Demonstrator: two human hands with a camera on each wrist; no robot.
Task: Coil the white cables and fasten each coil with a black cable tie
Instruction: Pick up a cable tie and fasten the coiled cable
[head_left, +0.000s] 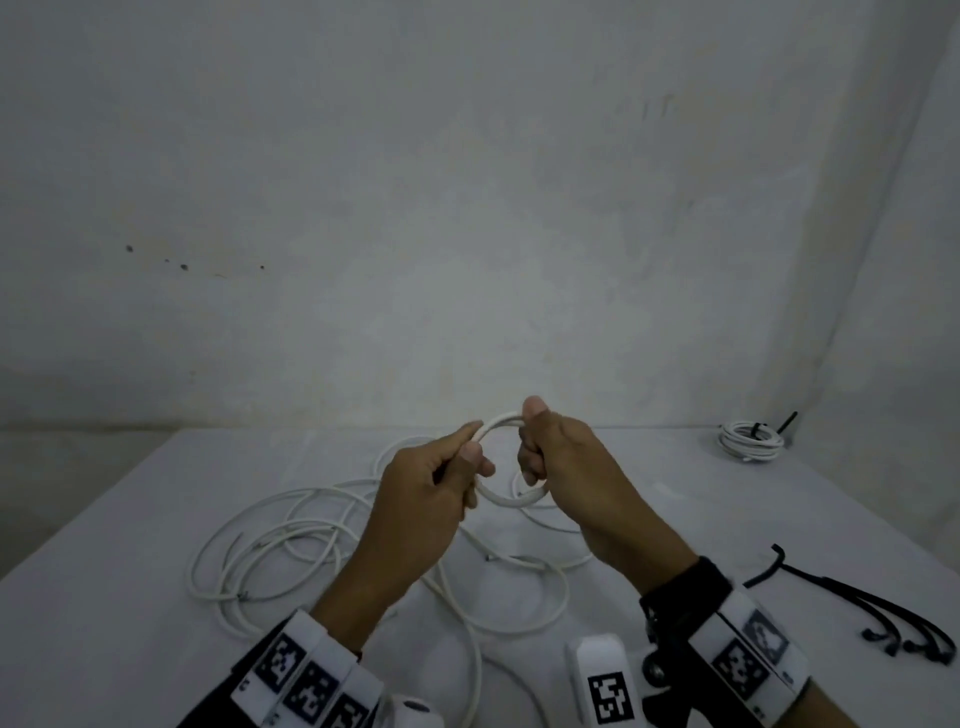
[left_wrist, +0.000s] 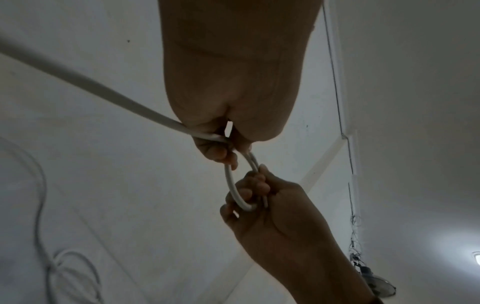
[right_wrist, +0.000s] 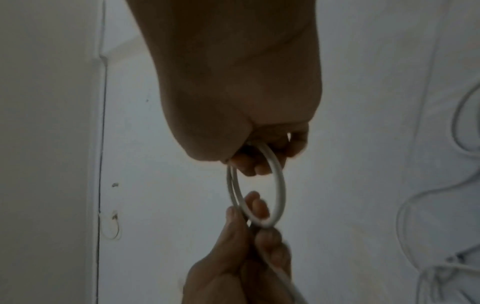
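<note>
**Now a small loop forms between your hands**

Above the table (head_left: 156, 499), your left hand (head_left: 436, 483) and right hand (head_left: 566, 467) each grip one side of a white cable loop (head_left: 511, 500); loose cable (head_left: 270, 551) trails beneath, cable ties (head_left: 852, 597) right of it.

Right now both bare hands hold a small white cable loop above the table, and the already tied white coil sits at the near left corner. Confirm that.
One error: the tied white coil sits at the table's far right corner, per the head view. Both the left hand and right hand do hold the small white cable loop.
</note>
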